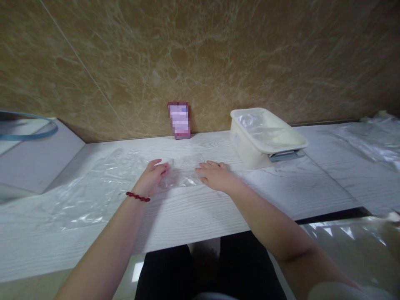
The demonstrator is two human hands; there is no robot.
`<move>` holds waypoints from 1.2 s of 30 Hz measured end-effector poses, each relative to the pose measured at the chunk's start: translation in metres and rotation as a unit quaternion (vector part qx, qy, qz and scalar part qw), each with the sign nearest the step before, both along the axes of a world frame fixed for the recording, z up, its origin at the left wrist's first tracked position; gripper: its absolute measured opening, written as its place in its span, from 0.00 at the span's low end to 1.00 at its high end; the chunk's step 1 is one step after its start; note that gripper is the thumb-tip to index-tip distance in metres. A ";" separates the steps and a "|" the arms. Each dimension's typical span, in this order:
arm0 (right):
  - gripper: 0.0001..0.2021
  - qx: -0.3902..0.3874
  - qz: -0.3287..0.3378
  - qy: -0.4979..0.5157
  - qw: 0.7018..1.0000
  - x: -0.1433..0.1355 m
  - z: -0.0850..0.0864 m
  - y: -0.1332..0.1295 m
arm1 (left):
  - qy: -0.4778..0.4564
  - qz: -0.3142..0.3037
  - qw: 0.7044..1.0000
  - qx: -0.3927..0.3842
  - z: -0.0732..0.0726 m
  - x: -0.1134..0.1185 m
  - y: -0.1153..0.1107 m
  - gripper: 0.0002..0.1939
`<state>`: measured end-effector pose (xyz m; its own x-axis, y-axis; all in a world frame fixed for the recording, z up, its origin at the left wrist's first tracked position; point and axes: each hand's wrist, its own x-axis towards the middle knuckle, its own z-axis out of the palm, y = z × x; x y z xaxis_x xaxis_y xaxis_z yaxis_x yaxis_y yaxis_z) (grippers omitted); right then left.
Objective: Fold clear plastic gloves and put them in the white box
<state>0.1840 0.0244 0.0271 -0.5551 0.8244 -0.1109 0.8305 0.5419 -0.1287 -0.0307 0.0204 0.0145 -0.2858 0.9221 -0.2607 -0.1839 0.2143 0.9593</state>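
Note:
A small clear plastic bag [184,168] lies on the white wood-grain table [193,212] between my two hands. My left hand [154,173], with a red bead bracelet [138,196] on its wrist, is at the bag's left end, its fingers curled on the plastic. At the right end, my right hand [214,175] rests flat, fingers spread and palm down, its fingertips touching the bag. More clear plastic bags [96,187] are spread loosely over the table to the left, beside my left hand.
Behind the bag, a phone [181,121] leans against the brown marbled wall [200,58]. A cream plastic bin [246,146] holding clear plastic stands right of it. A white box [40,162] with a blue strap [40,136] is at left; more clear plastic [379,137] lies far right.

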 end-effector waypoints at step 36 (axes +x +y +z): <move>0.29 0.019 -0.097 0.043 0.994 -0.032 -0.027 0.001 | 0.672 -0.305 0.670 0.083 -0.022 0.004 -0.013 0.36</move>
